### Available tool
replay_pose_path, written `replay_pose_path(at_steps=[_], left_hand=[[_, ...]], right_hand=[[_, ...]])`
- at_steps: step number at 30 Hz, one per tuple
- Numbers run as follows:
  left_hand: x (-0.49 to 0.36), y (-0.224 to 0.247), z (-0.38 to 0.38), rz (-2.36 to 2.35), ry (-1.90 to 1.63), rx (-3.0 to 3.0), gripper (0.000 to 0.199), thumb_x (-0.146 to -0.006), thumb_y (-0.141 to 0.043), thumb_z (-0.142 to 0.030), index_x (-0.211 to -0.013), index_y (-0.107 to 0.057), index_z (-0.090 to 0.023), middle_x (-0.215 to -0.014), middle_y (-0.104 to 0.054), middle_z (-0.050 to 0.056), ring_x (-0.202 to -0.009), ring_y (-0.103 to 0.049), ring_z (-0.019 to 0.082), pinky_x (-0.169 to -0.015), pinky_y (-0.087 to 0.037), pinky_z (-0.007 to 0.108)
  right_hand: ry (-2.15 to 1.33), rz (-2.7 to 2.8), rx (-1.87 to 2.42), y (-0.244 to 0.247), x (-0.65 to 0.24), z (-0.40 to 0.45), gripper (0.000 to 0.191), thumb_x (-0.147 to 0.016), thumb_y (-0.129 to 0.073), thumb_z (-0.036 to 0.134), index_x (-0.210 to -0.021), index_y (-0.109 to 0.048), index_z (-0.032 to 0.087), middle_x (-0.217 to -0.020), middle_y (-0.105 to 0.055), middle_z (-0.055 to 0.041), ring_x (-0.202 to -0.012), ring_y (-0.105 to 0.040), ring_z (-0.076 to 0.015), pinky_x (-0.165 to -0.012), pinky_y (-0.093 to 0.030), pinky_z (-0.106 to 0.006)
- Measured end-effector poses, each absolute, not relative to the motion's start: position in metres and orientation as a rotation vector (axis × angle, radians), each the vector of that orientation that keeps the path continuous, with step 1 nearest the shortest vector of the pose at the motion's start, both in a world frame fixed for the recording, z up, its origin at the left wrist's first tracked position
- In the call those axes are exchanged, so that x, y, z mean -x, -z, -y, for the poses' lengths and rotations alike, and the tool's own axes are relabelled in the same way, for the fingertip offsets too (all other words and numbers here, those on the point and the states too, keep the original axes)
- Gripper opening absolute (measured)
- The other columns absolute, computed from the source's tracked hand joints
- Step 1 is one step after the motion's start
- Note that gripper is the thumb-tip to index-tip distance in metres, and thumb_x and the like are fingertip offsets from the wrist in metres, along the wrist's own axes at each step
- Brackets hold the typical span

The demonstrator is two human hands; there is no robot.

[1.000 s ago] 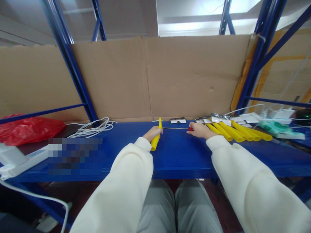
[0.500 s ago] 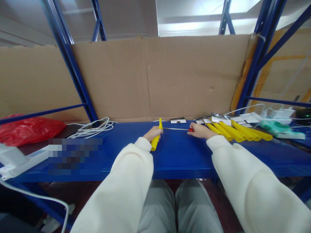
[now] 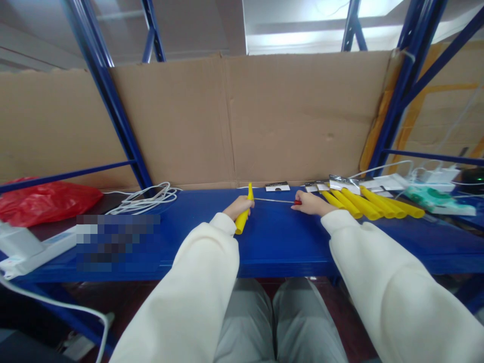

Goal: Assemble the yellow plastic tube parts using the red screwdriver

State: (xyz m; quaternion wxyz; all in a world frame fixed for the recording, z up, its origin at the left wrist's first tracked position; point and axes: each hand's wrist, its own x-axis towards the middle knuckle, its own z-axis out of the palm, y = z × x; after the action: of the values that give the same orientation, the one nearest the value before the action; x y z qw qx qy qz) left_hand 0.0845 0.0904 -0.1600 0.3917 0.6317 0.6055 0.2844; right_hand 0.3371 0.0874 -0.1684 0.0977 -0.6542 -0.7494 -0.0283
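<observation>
My left hand [image 3: 239, 207] is wrapped round a yellow tube [image 3: 240, 224] that stands tilted above the blue shelf [image 3: 280, 247], its narrow end pointing up and away. To the right, my right hand [image 3: 307, 203] is closed on the red handle [image 3: 297, 202] of a thin metal tool. The tool's shaft [image 3: 275, 200] reaches left to the upper part of the tube; how its tip meets the tube is too small to tell. Several yellow tubes [image 3: 365, 205] lie side by side to the right of my right hand.
A black and white card [image 3: 277, 187] lies by the cardboard wall [image 3: 295, 116]. On the left are a coiled white cable [image 3: 151, 199], a red plastic bag [image 3: 45, 201] and a white power strip [image 3: 45, 252]. A green and white packet [image 3: 434, 199] lies at the right.
</observation>
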Motion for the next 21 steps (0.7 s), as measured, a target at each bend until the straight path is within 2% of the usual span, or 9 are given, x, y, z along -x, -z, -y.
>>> replay_pose_path(at_steps=[6,12,16,21], left_hand=[[-0.0849,0.1587,-0.0881,-1.543,-0.723,-1.61,0.016,-0.079,-0.051,-0.009,-0.092,-0.058,-0.014,-0.046,-0.046,-0.005,-0.038,-0.046,0.013,-0.043,-0.039,0.022],[-0.0851,0.1585,-0.0867,-1.529,-0.736,-1.608,0.015,-0.078,-0.053,-0.009,-0.091,-0.057,-0.015,-0.046,-0.046,-0.005,-0.038,-0.045,0.013,-0.043,-0.038,0.022],[-0.0847,0.1598,-0.0886,-1.529,-0.726,-1.612,0.016,-0.08,-0.051,-0.009,-0.093,-0.058,-0.014,-0.046,-0.046,-0.005,-0.038,-0.046,0.013,-0.045,-0.04,0.023],[-0.0851,0.1597,-0.0886,-1.531,-0.727,-1.603,0.017,-0.08,-0.051,-0.009,-0.094,-0.057,-0.015,-0.046,-0.046,-0.005,-0.038,-0.045,0.013,-0.045,-0.04,0.023]], right_hand=[[0.026,2.282,1.934,0.1673,-0.3338,-0.0885,0.028,-0.098,-0.045,0.033,-0.099,-0.067,0.015,-0.11,-0.071,-0.0176,-0.101,-0.068,-0.0267,-0.082,-0.047,-0.032],[0.101,2.222,1.929,0.1651,-0.3338,-0.083,0.015,-0.09,-0.06,0.029,-0.101,-0.062,0.019,-0.101,-0.072,-0.0151,-0.094,-0.068,-0.0276,-0.077,-0.048,-0.034],[0.035,2.204,1.896,0.1653,-0.3332,-0.0811,0.021,-0.087,-0.064,0.029,-0.106,-0.06,0.022,-0.101,-0.072,-0.0143,-0.092,-0.068,-0.0283,-0.077,-0.049,-0.036],[-0.022,2.232,2.013,0.1627,-0.3276,-0.0798,0.028,-0.1,-0.042,0.035,-0.104,-0.063,0.016,-0.111,-0.071,-0.0171,-0.1,-0.068,-0.027,-0.08,-0.047,-0.033]])
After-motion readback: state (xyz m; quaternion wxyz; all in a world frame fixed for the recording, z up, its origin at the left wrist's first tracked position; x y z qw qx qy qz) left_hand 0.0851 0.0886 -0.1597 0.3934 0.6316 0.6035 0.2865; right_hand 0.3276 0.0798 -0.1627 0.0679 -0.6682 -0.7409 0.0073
